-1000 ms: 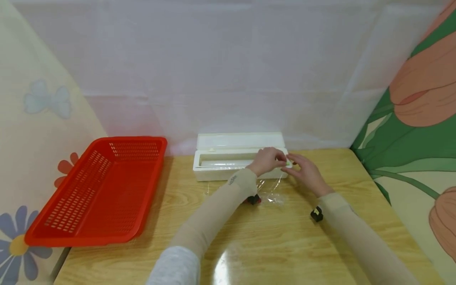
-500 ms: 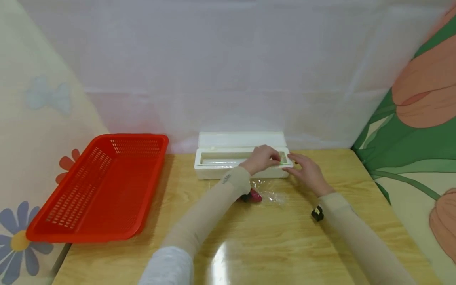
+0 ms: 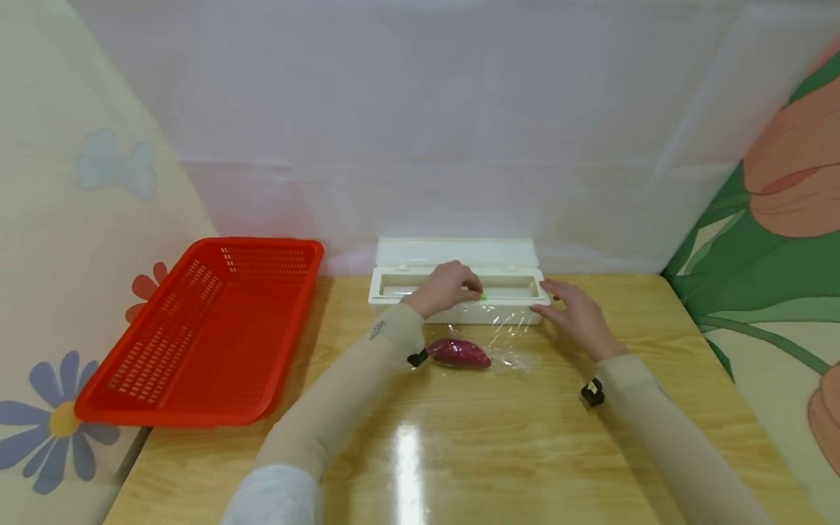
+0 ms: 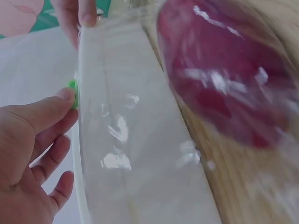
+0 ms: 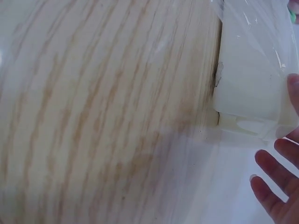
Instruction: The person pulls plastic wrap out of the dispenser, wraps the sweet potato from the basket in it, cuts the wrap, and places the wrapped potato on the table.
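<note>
A long white cling film dispenser (image 3: 505, 315) stands at the back of the table with its lid (image 3: 457, 252) raised. My left hand (image 3: 448, 286) pinches a small green slide cutter (image 4: 73, 94) on the front rim, around the middle of the box. At the right end, my right hand (image 3: 577, 317) grips the corner, thumb at the front and fingers on the rim. Clear cling film (image 4: 140, 154) hangs over the front wall and down to the table. Under it lies a purple-red, sweet-potato-shaped thing (image 3: 459, 354), tapered at the ends.
A large red plastic basket (image 3: 216, 343) stands on the left of the wooden table (image 3: 499, 452). White cloth (image 3: 446, 131) hangs right behind the dispenser. A printed floral panel (image 3: 774, 292) borders the right side. Each wrist carries a small black camera.
My left hand has slid the green cutter leftward from the dispenser's right end to about its middle. The purple-red thing has come into view from behind my left wrist. My right hand stays at the corner.
</note>
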Demonstrator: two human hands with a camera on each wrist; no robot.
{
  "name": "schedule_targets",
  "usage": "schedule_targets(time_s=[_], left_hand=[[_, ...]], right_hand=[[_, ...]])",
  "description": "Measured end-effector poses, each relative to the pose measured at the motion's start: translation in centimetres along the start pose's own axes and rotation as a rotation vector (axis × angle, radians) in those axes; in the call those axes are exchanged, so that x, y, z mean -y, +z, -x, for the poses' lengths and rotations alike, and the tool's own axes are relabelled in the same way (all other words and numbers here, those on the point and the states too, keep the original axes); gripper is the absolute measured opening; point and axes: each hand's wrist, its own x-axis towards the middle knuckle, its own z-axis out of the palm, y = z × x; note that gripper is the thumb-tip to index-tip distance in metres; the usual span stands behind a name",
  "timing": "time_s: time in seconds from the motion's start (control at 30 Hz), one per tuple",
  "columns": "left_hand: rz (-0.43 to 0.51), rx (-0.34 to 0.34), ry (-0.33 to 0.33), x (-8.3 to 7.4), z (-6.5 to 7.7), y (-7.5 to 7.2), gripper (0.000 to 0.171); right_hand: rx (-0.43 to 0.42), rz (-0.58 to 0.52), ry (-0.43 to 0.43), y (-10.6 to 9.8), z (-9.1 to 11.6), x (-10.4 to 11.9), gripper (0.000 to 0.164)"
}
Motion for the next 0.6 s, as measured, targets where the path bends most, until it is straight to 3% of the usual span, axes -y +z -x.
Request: schedule_targets(time_s=[0.33, 0.6], left_hand=[[0.001, -0.003, -0.043, 3.2, 4.9, -2.6, 0.016], [0.028, 0.020, -0.135, 4.7, 8.4, -5.7, 0.012]], right_hand=[[0.016, -0.022, 0.010, 0.6, 0.0, 0.1, 0.061], [0.024, -0.018, 0.039, 0.1, 0.1, 0.1, 0.063]])
